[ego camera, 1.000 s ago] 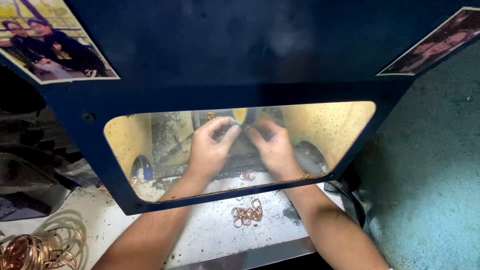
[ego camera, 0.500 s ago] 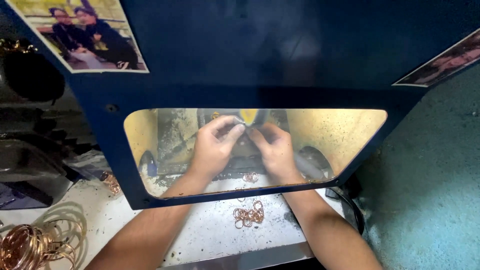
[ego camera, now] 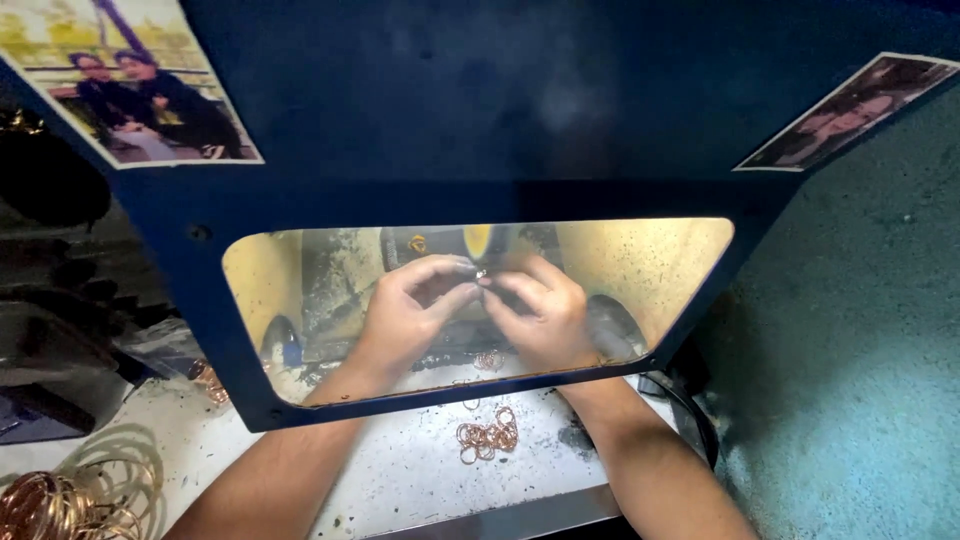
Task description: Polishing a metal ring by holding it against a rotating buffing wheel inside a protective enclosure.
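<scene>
Here | left hand [ego camera: 405, 315] and right hand [ego camera: 535, 310] pinch one small ring [ego camera: 481, 273] together behind the yellow window [ego camera: 650, 270] | probably light, stiff, slippery; grip by its rim | loose copper rings [ego camera: 487, 436] on counter [ego camera: 400, 480]

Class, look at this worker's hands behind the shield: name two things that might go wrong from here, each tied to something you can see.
1. Both hands, left hand and right hand, pinch a tiny ring with bare fingertips close to the machine; a slip might hurt a finger.
2. The window looks hazy and speckled, so the ring is hard to see.
3. Loose copper rings lie near the forearms and might get swept off the bench.
</scene>
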